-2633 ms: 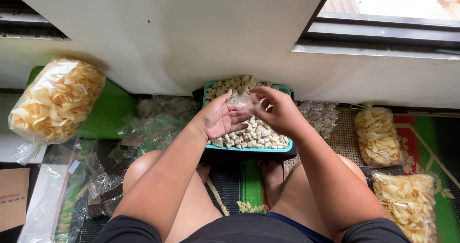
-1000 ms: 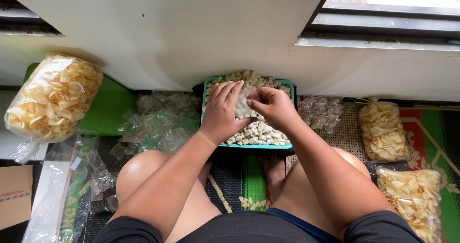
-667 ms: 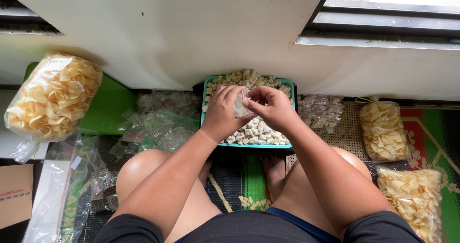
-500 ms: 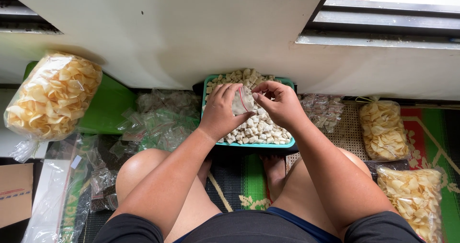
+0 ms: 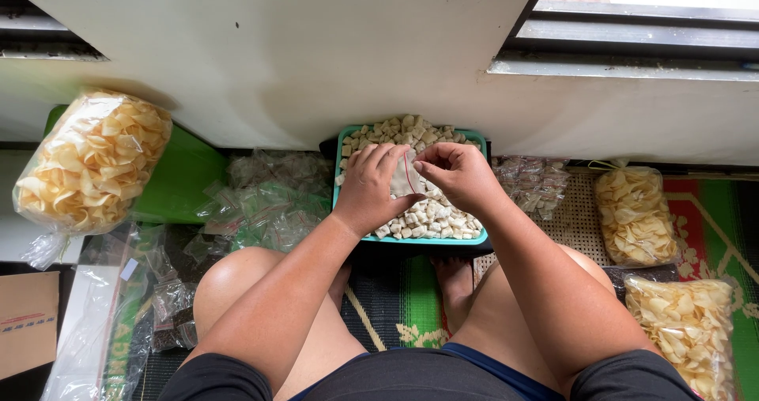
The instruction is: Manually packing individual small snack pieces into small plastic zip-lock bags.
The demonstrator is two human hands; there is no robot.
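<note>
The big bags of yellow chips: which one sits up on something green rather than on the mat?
The chip bag at far left. It rests on a green stool, while the other two bags lie on the mat at right.

White wall (image 5: 300, 53), window frame (image 5: 632, 41) upper right, green patterned mat (image 5: 711, 227).

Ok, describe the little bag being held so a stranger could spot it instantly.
Find the teal tray of pale cubes against the white wall, between the knees. Above it, the left hand and right hand pinch one small clear bag. Unlike the empty bags piled left, it holds cubes and shows a red strip.
</note>
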